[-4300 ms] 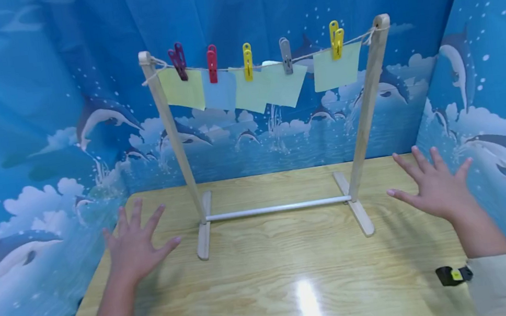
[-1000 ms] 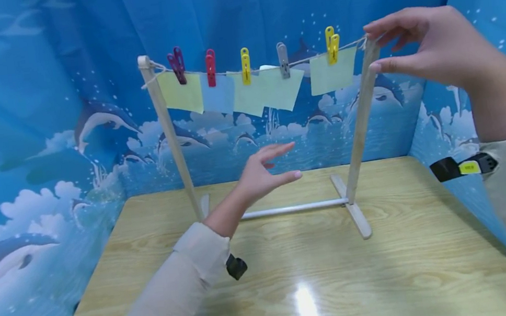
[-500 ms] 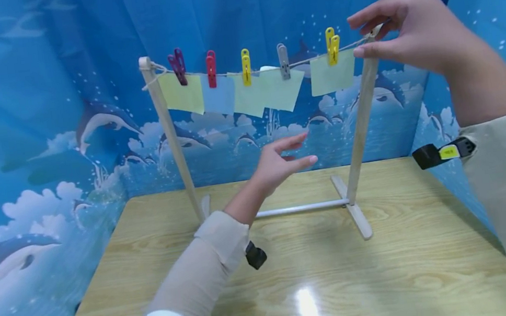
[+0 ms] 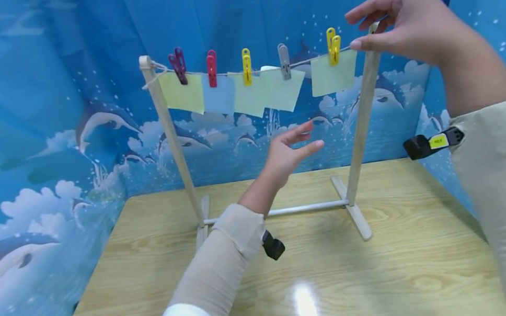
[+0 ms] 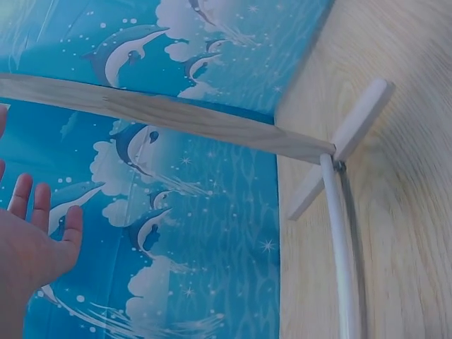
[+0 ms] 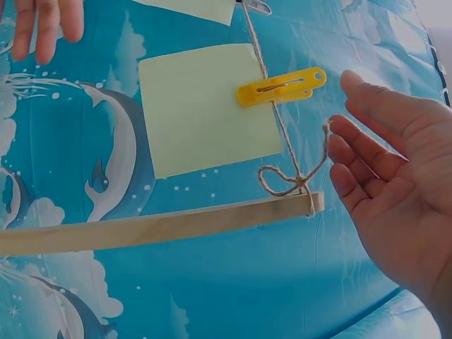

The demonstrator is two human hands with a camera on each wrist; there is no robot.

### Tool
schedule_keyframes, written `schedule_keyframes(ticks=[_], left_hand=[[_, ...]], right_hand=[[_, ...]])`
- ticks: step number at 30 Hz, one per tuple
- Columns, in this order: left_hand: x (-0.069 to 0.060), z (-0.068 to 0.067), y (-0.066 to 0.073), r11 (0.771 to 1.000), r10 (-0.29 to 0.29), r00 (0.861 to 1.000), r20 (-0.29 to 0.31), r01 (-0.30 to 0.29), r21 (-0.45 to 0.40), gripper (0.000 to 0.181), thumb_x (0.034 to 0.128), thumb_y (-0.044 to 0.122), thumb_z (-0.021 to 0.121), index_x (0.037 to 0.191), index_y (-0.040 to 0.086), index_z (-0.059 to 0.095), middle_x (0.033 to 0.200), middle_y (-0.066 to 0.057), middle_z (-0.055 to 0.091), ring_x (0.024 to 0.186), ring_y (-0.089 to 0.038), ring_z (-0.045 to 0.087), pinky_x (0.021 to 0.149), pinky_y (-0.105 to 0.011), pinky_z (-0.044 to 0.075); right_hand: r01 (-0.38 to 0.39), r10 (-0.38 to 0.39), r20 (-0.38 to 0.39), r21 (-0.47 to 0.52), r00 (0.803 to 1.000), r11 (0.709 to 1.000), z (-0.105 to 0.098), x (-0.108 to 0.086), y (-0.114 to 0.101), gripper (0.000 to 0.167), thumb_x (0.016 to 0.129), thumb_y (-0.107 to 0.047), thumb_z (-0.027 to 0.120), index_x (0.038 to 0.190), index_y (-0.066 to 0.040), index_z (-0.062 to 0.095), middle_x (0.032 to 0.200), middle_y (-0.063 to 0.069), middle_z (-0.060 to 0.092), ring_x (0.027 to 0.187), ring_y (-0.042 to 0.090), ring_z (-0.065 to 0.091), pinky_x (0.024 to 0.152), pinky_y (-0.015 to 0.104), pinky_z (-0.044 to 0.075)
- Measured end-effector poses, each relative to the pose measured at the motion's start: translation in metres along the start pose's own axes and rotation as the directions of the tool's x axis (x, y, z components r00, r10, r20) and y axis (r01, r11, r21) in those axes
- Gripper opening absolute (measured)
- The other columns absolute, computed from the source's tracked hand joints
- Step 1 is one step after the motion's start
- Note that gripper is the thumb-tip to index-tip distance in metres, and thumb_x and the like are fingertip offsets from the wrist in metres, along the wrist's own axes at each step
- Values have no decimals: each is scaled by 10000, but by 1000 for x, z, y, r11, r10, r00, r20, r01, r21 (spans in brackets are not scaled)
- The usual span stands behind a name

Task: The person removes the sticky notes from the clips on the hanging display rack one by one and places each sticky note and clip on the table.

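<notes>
My right hand (image 4: 422, 26) hovers beside the top of the right wooden post (image 4: 363, 113), fingers loosely bent and holding nothing. In the right wrist view, its fingers are close to the loose end of the tied string (image 6: 299, 182); contact is unclear. A yellow clothespin (image 6: 279, 87) clips a pale green paper (image 6: 205, 113) to that string, just apart from my fingertips. My left hand (image 4: 287, 151) hangs in the air below the papers, thumb apart from the fingers, with nothing in it. To the left hang a grey clothespin (image 4: 284, 62) and another yellow clothespin (image 4: 246, 67).
Further left, a red clothespin (image 4: 212, 69) holds a blue paper (image 4: 219, 94), and a dark purple clothespin (image 4: 178, 67) holds a yellow paper (image 4: 182, 94). A white rod (image 4: 308, 207) joins the stand's feet on the wooden table (image 4: 153, 275). A dolphin-print curtain (image 4: 67, 149) surrounds it.
From resting on the table sides, both hands have risen to the stand. Over the last second, my right hand shifts left and slightly up; my left hand moves right and up. The papers still hang.
</notes>
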State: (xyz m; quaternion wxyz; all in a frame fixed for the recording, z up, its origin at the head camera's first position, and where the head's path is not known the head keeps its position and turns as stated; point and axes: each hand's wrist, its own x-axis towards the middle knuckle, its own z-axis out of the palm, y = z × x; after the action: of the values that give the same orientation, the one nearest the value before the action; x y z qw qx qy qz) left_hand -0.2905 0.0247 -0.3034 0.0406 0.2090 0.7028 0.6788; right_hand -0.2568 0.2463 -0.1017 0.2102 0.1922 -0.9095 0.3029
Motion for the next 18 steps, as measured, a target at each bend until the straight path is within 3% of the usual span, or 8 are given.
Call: schedule_keyframes(ticks=[7,14,18], left_hand=[[13,13,-2,996,-24,999,-46,20,-83,478,815,304,808,1268,303,654,1195,177,626,1199,-115,552,974,-327,495],[24,23,7,985,-24,993,-113,5,-170,478,815,291,806,1266,320,651,1164,192,645,1156,-91,583,969,-285,493],[29,27,14,973,-13,990,-138,-19,-229,476,828,289,793,1277,324,640,1197,153,645,1119,-49,594,963,-254,491]], right_hand=[[-23,25,32,-48,999,999,1,10,-2,511,901,-247,714,1375,-117,572,1203,107,548,936,154,515,728,62,448],[-42,48,68,-89,997,995,6,17,-10,518,907,-300,697,1384,-147,566,1243,94,564,996,212,512,915,221,512],[-45,53,83,-101,995,994,7,20,-12,506,915,-289,685,1384,-138,566,1288,112,564,1007,220,510,906,216,513]])
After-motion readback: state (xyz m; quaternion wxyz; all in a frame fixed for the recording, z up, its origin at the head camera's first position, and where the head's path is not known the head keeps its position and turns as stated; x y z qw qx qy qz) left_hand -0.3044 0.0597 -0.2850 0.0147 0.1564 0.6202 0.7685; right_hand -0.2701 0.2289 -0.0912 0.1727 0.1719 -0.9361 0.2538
